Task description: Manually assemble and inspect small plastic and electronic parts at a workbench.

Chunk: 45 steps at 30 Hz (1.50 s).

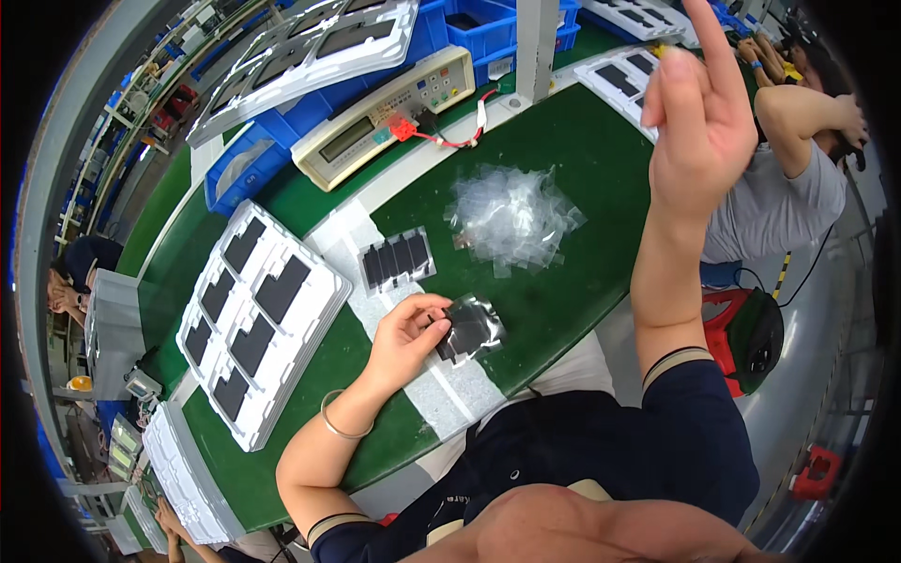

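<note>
My left hand (413,336) pinches a flat black piece in glossy clear film (469,328) between thumb and fingers, over a pale strip on the green table. Just beyond it lies a clear sheet with a row of black strips (398,260). A loose pile of clear film pieces (516,218) sits right of that sheet. My right hand (699,127) is raised high at the upper right, away from the table. Its index finger points up past the picture's edge, the thumb stands apart, and the other fingers curl. Nothing shows in it.
Stacked white trays (310,293) with flat black pieces stand on the left of the green table (601,235). Behind are a cream bench meter (385,117) with a red lead, blue bins (483,33) and a metal post (538,52). A co-worker in grey (779,220) sits at the right.
</note>
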{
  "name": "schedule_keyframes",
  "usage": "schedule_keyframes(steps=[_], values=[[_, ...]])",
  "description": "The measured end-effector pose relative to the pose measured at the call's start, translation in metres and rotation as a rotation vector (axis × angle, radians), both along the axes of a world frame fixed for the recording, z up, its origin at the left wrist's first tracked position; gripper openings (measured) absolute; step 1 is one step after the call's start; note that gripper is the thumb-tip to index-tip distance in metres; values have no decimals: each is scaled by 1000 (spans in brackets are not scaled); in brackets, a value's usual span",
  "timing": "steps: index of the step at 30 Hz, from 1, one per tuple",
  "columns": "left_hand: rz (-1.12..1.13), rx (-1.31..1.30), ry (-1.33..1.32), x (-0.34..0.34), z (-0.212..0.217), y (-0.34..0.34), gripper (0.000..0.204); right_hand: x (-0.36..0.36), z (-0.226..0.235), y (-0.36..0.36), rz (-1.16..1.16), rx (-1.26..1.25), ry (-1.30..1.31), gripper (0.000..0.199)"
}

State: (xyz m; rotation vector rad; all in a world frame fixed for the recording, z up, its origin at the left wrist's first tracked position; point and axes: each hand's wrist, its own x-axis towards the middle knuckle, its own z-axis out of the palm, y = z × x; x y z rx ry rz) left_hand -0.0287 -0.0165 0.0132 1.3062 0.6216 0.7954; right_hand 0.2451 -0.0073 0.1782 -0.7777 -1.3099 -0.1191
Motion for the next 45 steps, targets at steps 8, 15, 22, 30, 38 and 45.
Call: schedule_keyframes(steps=[8,15,22,30,38,45], values=[[0,-7,7,-1,-1,-3,26,-9,-24,10,115,-285,-118,18],[-26,-9,1,0,-3,-2,26,-11,-155,89,240,-871,-728,15],[-29,-20,15,-3,-2,-1,26,-19,-153,89,194,-956,-798,14],[-18,10,19,-2,-1,0,26,-9,-77,57,77,-567,-396,24],[-26,-15,7,-2,-2,-2,26,-19,5,13,220,-305,-236,49],[-31,-9,29,-1,0,-3,25,-36,-119,64,279,-729,-851,27]])
